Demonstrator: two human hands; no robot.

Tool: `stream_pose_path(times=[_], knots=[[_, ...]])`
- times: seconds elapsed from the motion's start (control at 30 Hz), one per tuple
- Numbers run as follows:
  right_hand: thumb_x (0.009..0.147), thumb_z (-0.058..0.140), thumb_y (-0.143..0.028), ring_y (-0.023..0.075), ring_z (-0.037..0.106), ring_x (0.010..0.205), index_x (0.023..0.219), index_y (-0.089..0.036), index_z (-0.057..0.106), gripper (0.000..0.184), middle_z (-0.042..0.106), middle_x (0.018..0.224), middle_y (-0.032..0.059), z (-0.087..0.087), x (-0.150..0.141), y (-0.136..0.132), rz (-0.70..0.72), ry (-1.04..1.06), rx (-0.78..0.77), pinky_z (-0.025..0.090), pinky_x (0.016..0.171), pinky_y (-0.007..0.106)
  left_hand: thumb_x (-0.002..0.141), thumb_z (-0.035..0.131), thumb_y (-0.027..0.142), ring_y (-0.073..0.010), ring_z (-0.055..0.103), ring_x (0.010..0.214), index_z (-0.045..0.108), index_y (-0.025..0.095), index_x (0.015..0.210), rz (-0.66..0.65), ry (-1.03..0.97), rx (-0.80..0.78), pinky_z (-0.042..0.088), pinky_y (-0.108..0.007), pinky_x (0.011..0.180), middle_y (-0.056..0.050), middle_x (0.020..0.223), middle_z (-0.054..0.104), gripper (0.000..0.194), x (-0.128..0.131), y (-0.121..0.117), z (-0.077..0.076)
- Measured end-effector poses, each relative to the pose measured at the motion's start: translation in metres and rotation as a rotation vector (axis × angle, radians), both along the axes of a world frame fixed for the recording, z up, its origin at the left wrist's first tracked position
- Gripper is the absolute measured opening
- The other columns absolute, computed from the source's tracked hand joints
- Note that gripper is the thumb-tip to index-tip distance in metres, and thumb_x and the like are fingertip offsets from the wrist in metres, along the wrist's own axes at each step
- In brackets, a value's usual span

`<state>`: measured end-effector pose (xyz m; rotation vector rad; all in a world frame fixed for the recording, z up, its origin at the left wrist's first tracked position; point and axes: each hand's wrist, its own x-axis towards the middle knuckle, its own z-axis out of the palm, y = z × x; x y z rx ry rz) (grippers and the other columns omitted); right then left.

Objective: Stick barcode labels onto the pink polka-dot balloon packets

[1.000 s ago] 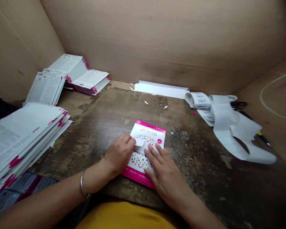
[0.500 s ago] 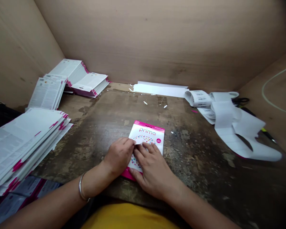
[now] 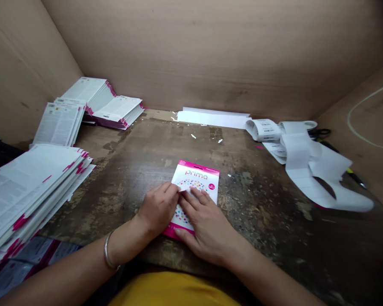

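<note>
A white and pink "prima" packet [image 3: 201, 175] with coloured dots lies flat on the worn wooden table [image 3: 261, 208], just in front of me. My left hand [image 3: 158, 208] rests on the packet's left side, its fingers curled and pinching a small white label [image 3: 182, 191] against the packet's face. My right hand [image 3: 207, 229] lies over the packet's lower half. Its fingers are stretched flat, with the tips pressing beside the label and touching the left fingertips. A metal bangle [image 3: 107, 255] is on my left wrist.
A tall stack of printed cards [image 3: 28, 187] sits at the left, with more stacks [image 3: 86, 102] at the back left. A strip of label backing paper [image 3: 303, 163] curls at the right, with scissors [image 3: 319, 133] and a pen [image 3: 355, 178] behind it. Cardboard walls [image 3: 210, 51] enclose the table.
My right hand slid left and back over the packet's lower half, meeting the left fingertips. The white label, lifted a second ago, now lies nearly flat under the fingers.
</note>
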<state>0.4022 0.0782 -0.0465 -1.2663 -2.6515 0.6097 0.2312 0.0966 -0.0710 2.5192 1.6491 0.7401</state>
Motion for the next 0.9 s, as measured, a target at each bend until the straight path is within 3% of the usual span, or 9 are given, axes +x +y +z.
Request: stream_pose_path(times=[0.13, 0.3, 0.43, 0.5, 0.6, 0.67, 0.77, 0.9], knots=[[0.083, 0.047, -0.053, 0.0334, 0.026, 0.132, 0.132, -0.01, 0.043, 0.066, 0.042, 0.138, 0.0164, -0.002, -0.016, 0.006, 0.007, 0.013, 0.052, 0.008, 0.112, 0.049, 0.089, 0.041, 0.019, -0.0157, 0.061, 0.071, 0.058, 0.017, 0.089, 0.015, -0.023, -0.015, 0.046, -0.026, 0.062, -0.004, 0.081, 0.064, 0.018, -0.002, -0.001, -0.001], [0.077, 0.058, -0.045, 0.0282, 0.022, 0.134, 0.136, -0.01, 0.034, 0.073, 0.035, 0.142, 0.0157, 0.0, -0.002, 0.013, 0.078, 0.128, -0.065, 0.012, 0.113, 0.045, 0.09, 0.041, 0.022, -0.0158, 0.062, 0.071, 0.059, 0.018, 0.09, 0.042, -0.004, -0.035, 0.045, -0.025, 0.061, -0.004, 0.083, 0.065, 0.018, -0.002, 0.0, -0.002], [0.074, 0.061, -0.033, 0.0251, 0.022, 0.134, 0.126, -0.008, 0.044, 0.06, 0.033, 0.139, 0.0188, 0.003, 0.006, 0.017, 0.085, 0.227, -0.083, 0.02, 0.111, 0.037, 0.089, 0.04, 0.02, -0.0178, 0.063, 0.075, 0.059, 0.017, 0.09, 0.02, 0.036, -0.059, 0.046, -0.027, 0.065, -0.005, 0.083, 0.065, 0.02, -0.001, -0.001, -0.001], [0.077, 0.059, -0.032, 0.0263, 0.015, 0.137, 0.123, -0.009, 0.047, 0.053, 0.027, 0.143, 0.0186, 0.003, 0.006, 0.016, 0.077, 0.212, -0.051, 0.02, 0.111, 0.039, 0.089, 0.04, 0.019, -0.0181, 0.063, 0.074, 0.06, 0.017, 0.09, 0.016, 0.063, -0.051, 0.046, -0.028, 0.064, -0.005, 0.082, 0.065, 0.019, -0.001, -0.001, 0.001], [0.08, 0.057, -0.037, 0.0301, 0.011, 0.137, 0.13, -0.013, 0.045, 0.056, 0.021, 0.148, 0.0177, 0.003, 0.009, 0.011, 0.046, 0.116, 0.016, 0.02, 0.111, 0.045, 0.088, 0.042, 0.018, -0.0175, 0.063, 0.07, 0.06, 0.017, 0.089, 0.012, 0.102, -0.035, 0.045, -0.027, 0.061, -0.004, 0.081, 0.065, 0.018, -0.001, 0.0, 0.001], [0.083, 0.055, -0.037, 0.0309, 0.018, 0.136, 0.133, -0.014, 0.043, 0.057, 0.026, 0.147, 0.0167, 0.003, 0.015, 0.007, -0.028, 0.055, 0.104, 0.022, 0.11, 0.049, 0.088, 0.043, 0.018, -0.017, 0.062, 0.069, 0.06, 0.017, 0.087, 0.01, 0.11, -0.03, 0.044, -0.026, 0.06, -0.004, 0.08, 0.065, 0.017, 0.0, 0.001, 0.0], [0.09, 0.045, -0.03, 0.0272, 0.035, 0.129, 0.128, -0.012, 0.051, 0.042, 0.045, 0.136, 0.0125, 0.001, 0.026, -0.001, -0.157, 0.016, 0.213, 0.027, 0.109, 0.047, 0.089, 0.043, 0.021, -0.0172, 0.062, 0.069, 0.061, 0.018, 0.086, 0.006, 0.11, -0.028, 0.043, -0.026, 0.06, -0.003, 0.078, 0.065, 0.019, -0.001, 0.002, -0.002], [0.091, 0.042, -0.022, 0.0268, 0.04, 0.126, 0.126, -0.014, 0.053, 0.038, 0.05, 0.133, 0.0056, -0.009, 0.028, -0.012, -0.121, -0.028, 0.177, 0.034, 0.106, 0.048, 0.089, 0.044, 0.022, -0.0173, 0.061, 0.067, 0.061, 0.018, 0.087, -0.005, 0.123, -0.036, 0.043, -0.027, 0.059, -0.003, 0.078, 0.064, 0.018, -0.001, 0.0, -0.002]])
